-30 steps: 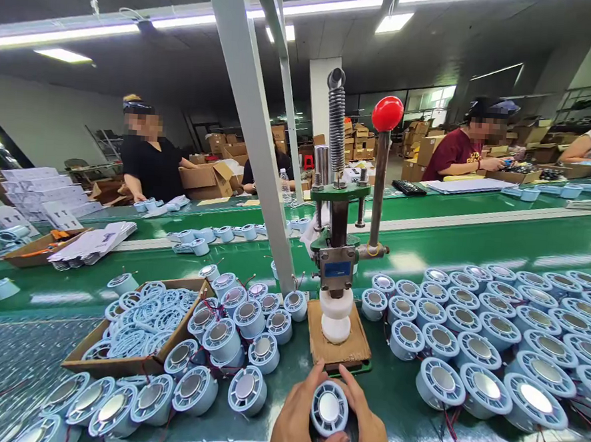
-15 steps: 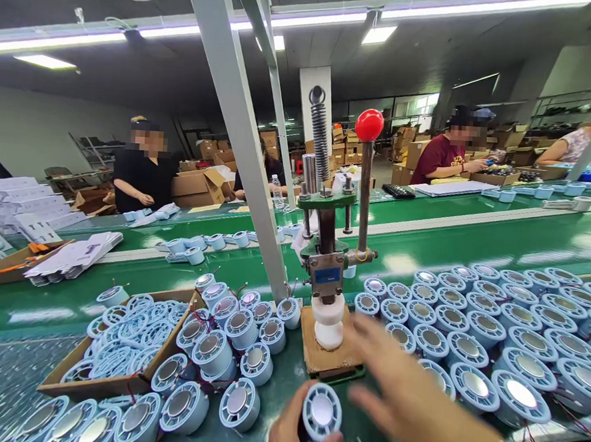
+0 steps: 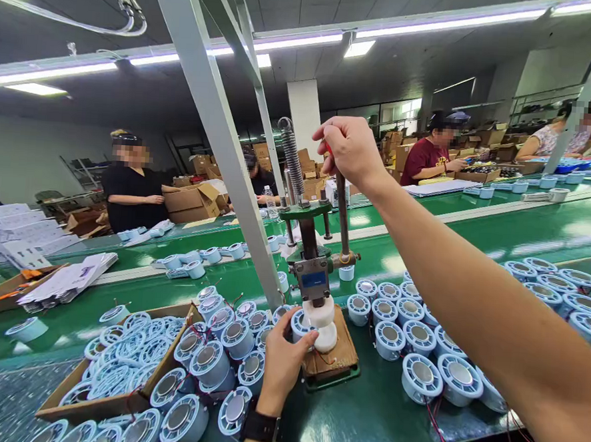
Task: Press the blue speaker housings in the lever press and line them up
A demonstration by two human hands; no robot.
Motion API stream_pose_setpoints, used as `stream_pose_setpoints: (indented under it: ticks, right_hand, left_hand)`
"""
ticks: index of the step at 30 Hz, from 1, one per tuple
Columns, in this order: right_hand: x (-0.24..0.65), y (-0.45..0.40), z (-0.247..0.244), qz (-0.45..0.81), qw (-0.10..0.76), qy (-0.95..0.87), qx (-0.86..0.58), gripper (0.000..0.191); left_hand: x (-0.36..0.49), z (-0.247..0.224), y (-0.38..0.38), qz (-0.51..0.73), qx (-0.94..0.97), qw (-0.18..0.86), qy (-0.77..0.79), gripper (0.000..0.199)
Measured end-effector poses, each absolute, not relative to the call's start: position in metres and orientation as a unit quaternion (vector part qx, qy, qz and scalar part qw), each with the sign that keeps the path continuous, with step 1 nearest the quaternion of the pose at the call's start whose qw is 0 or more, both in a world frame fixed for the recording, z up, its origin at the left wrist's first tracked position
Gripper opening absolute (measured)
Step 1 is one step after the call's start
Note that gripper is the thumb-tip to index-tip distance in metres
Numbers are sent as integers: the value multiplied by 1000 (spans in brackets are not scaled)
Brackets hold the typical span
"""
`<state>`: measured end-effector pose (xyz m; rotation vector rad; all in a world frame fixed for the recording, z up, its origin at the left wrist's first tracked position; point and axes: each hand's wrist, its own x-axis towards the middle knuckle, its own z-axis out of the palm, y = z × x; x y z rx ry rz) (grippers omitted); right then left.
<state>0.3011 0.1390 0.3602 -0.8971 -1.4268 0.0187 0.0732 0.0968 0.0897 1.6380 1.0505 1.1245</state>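
My right hand (image 3: 350,151) is wrapped around the red ball knob at the top of the lever (image 3: 342,217) of a hand press (image 3: 313,279). Only a sliver of red shows between the fingers. Thumb and fingers of my left hand (image 3: 283,357) grip a light blue round housing (image 3: 300,322) at the left side of the press. It is beside the white plastic press blocks (image 3: 325,337), which stand one above the other over a wooden base (image 3: 340,354). The press blocks partly cover the housing's right edge. A coiled spring (image 3: 292,155) rises from the press.
Light blue housings with metal discs (image 3: 421,372) stand in rows on the right; more (image 3: 209,359) crowd the left. A cardboard box (image 3: 166,366) holds light blue rings (image 3: 132,351). A grey post (image 3: 220,136) rises behind the press. Several people work across the green conveyor (image 3: 475,222).
My right hand has risen from beside the press base to the lever knob. My left hand has carried the housing up and forward to the press blocks. The view has shifted slightly.
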Motion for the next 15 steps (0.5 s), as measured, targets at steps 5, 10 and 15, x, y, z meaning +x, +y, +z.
stream_pose_setpoints:
  ticks: [5,10,15]
  right_hand:
    - [302,141,358,13,677,-622,-394,26]
    - [299,137,371,27,677,-604,-420,27]
    - [275,1,311,-98,629,-632,-442,28]
  left_hand:
    - [93,76,103,443,662,471,379,54]
    - [91,64,107,425,675,479,367,48]
    - [91,59,98,423,675,477,370,67]
